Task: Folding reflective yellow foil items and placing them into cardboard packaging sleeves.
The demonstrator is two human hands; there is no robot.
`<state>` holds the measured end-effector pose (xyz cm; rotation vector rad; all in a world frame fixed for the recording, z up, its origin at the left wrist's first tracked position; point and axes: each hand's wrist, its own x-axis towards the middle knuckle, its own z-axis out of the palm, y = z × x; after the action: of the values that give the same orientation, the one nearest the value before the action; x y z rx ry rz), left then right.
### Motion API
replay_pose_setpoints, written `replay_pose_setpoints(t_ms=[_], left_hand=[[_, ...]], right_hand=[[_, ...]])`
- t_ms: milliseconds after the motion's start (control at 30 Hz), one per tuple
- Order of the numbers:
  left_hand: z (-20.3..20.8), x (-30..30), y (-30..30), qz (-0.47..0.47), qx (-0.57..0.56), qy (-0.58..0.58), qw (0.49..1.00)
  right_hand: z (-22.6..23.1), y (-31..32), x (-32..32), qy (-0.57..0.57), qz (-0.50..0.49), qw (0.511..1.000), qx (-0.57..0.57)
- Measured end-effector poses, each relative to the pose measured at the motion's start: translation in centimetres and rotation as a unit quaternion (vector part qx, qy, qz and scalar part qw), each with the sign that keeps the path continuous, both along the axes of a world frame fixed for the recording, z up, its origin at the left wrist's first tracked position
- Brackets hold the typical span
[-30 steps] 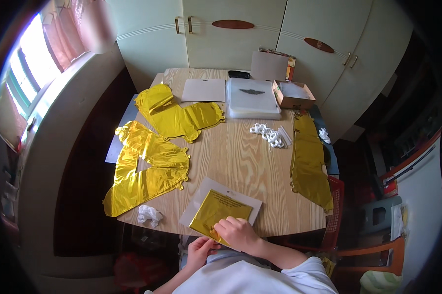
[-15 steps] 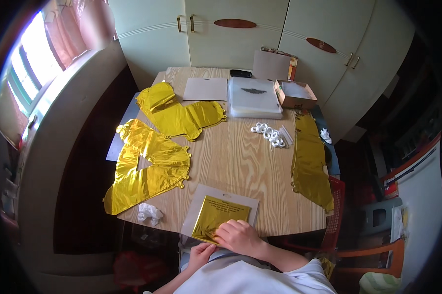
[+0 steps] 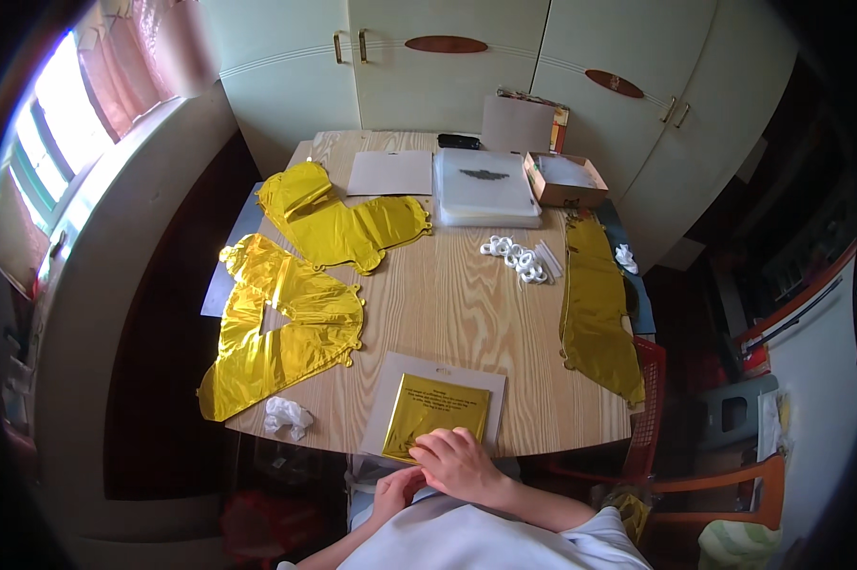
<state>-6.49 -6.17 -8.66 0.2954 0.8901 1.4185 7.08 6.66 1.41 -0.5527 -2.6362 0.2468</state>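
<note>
A folded square of gold foil point(image 3: 438, 408), with dark print near its top, lies on a pale grey card point(image 3: 379, 407) at the near edge of the table. Over the foil's lower edge rests my right hand point(image 3: 460, 467), its fingers bent and gripping there. Just below and to the left, my left hand point(image 3: 397, 492) is closed, its fingertips tucked against the right hand; what they hold, if anything, is hidden. Two flat gold foil balloons point(image 3: 305, 304) point(image 3: 352, 223) are spread at the left, and another gold foil balloon point(image 3: 599, 313) lies along the right edge.
White rings point(image 3: 519, 258) and thin white sticks point(image 3: 548, 258) sit mid-right. Behind them stand a stack of clear plastic bags point(image 3: 485, 201) and an open box point(image 3: 580, 193). A grey card point(image 3: 390, 173) lies farther left. Crumpled white tissue point(image 3: 287, 418) is near the left front edge.
The foil square and its card have shifted slightly right. My left hand has left the foil's lower left corner and moved under my right hand. The view has tilted a little.
</note>
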Motion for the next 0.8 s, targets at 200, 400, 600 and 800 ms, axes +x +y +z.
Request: replay_pose_setpoints(t_ms=[200, 400, 600, 800], left_hand=[[1.5, 0.2, 0.4, -0.032, -0.008, -0.001, 0.999], [0.8, 0.0, 0.6, -0.048, 0.007, -0.020, 0.999], [3.9, 0.0, 1.5, -0.072, -0.029, 0.028, 0.997], [8.4, -1.6, 1.7, -0.158, 0.026, 0.422, 0.892]], right_hand=[[-0.7, 0.2, 0.0, 0.001, -0.035, 0.999, 0.023], [-0.9, 0.5, 0.4, 0.015, -0.044, 0.999, 0.028], [-1.0, 1.7, 1.5, -0.010, -0.081, 0.997, 0.017], [-1.0, 2.7, 3.7, -0.034, -0.052, 0.998, 0.006]])
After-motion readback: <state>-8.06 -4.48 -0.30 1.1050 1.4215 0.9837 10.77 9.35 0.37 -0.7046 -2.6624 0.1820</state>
